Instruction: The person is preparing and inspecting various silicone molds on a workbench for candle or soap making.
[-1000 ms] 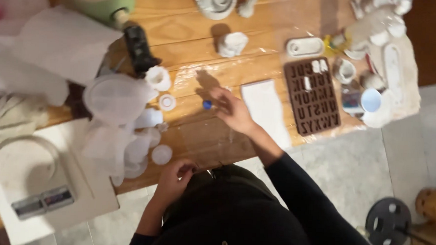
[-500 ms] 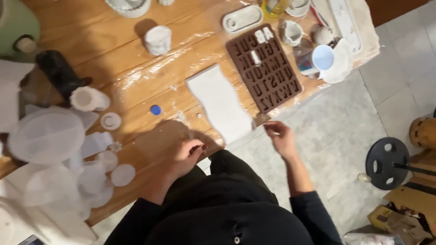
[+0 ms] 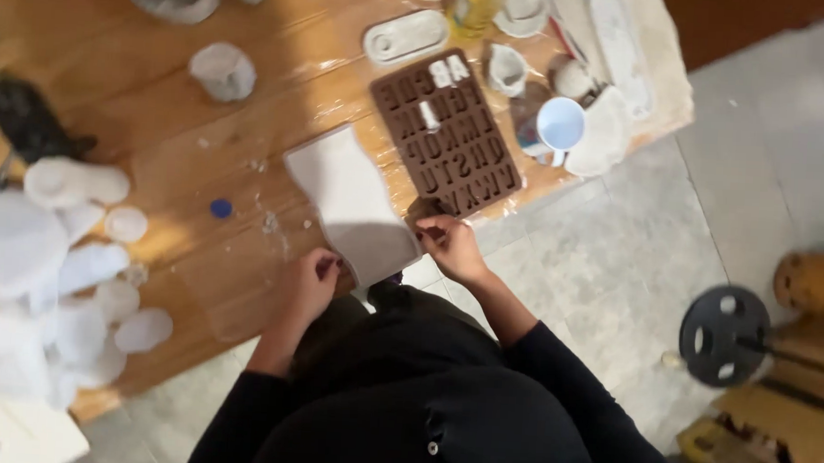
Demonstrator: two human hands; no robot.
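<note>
A white wavy-edged slab (image 3: 350, 195) lies on the plastic-covered wooden table (image 3: 247, 157), near its front edge. My left hand (image 3: 309, 284) curls against the slab's near left edge. My right hand (image 3: 450, 246) pinches at the slab's near right corner, right beside the near corner of a brown letter mould (image 3: 447, 135). A few of the mould's cells hold white filling. A small blue cap (image 3: 221, 208) lies to the left of the slab.
A blue-rimmed cup (image 3: 560, 125), white cast pieces and an oval white tray (image 3: 405, 36) sit beyond the mould. A white cup (image 3: 223, 69), a black object (image 3: 28, 122) and a heap of translucent containers (image 3: 43, 269) stand left. A weight plate (image 3: 724, 334) rests on the tiled floor.
The view has swung left to right. My right hand left the blue cap, swung out past the table edge, then came to the slab. My left hand reached up to the slab's near edge.
</note>
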